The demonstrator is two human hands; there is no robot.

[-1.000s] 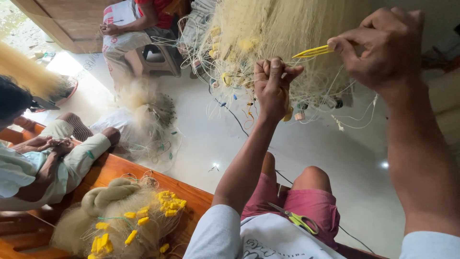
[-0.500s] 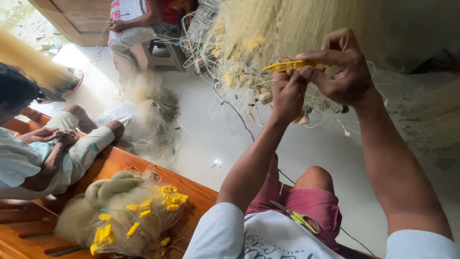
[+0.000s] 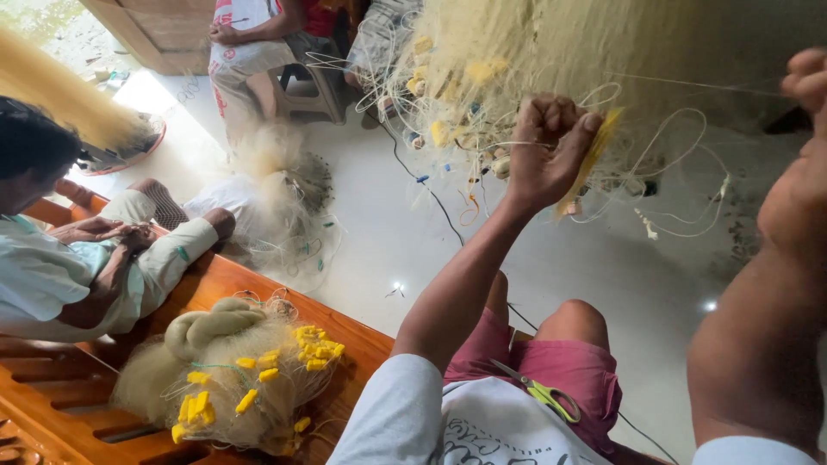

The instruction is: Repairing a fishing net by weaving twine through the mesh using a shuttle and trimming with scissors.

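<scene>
My left hand is raised in a fist, shut on a bunch of pale fishing net that hangs in front of me. A flat yellow netting needle lies against its thumb side, pointing down. My right hand is far out at the right edge, its fingers curled. A thin thread runs taut from the net near my left hand to those fingers. Scissors with yellow-green handles rest in my lap on my maroon shorts.
A bundled net with yellow floats lies on the wooden bench at my left. A person in a pale shirt sits beside it, and another sits on a stool at the back. More net and loose lines lie on the white floor.
My right hand has left the needle and swung far right, drawing the thread tight. The needle now sits at my left hand, which stays clenched on the net.
</scene>
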